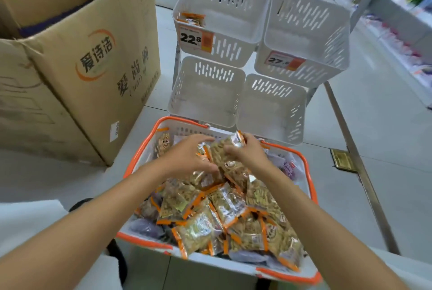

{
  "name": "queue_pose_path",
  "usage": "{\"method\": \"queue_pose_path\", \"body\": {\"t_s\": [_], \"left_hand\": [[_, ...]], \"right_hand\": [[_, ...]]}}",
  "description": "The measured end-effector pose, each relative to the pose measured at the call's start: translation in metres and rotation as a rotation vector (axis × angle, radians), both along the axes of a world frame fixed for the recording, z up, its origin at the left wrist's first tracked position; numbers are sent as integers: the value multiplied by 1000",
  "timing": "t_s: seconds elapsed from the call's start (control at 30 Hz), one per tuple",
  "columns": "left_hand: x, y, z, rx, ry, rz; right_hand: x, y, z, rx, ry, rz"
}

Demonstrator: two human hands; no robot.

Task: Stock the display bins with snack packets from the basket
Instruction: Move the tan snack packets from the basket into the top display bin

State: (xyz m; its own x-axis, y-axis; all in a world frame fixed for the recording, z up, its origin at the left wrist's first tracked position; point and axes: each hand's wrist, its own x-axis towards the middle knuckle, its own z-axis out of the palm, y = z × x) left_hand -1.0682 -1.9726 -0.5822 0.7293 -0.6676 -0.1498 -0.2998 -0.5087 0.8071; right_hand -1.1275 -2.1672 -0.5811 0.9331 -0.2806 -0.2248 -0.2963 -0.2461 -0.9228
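Observation:
A white basket with an orange rim sits on the floor in front of me, heaped with several clear snack packets with orange edges. Both my hands reach into its far end. My left hand curls its fingers round packets there. My right hand pinches a packet lifted slightly above the pile. Beyond the basket stand white slotted display bins: the upper left bin holds a few packets in its left corner, while the upper right bin, lower left bin and lower right bin show nothing inside.
Large cardboard boxes stand stacked to the left of the bins. Price tags hang on the two upper bins. A shelf of goods runs along the right, with a metal floor strip beside the basket.

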Motion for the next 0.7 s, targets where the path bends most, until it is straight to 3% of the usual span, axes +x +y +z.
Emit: {"method": "queue_pose_path", "body": {"t_s": [0.07, 0.13, 0.17, 0.23, 0.3, 0.43, 0.57, 0.7], "left_hand": [[-6, -11, 3, -35, -33, -21], [-3, -11, 3, -105, 62, 130], [0, -8, 3, -156, 190, 212], [4, 1, 3, -271, 498, 324], [6, 8, 1, -331, 677, 366], [3, 14, -2, -360, 756, 380], [9, 19, -9, -383, 774, 389], [13, 20, -14, -329, 729, 433]], "right_hand": [[8, -4, 16, 284, 65, 97], [10, -16, 26, 331, 82, 153], [11, -24, 26, 220, 72, 150], [9, -42, 17, -192, 98, 163], [5, -48, 0, -443, 179, 214], [2, -37, -40, -367, 262, 247], [9, -32, -55, -701, 239, 351], [8, -23, -58, -564, 204, 277]]}}
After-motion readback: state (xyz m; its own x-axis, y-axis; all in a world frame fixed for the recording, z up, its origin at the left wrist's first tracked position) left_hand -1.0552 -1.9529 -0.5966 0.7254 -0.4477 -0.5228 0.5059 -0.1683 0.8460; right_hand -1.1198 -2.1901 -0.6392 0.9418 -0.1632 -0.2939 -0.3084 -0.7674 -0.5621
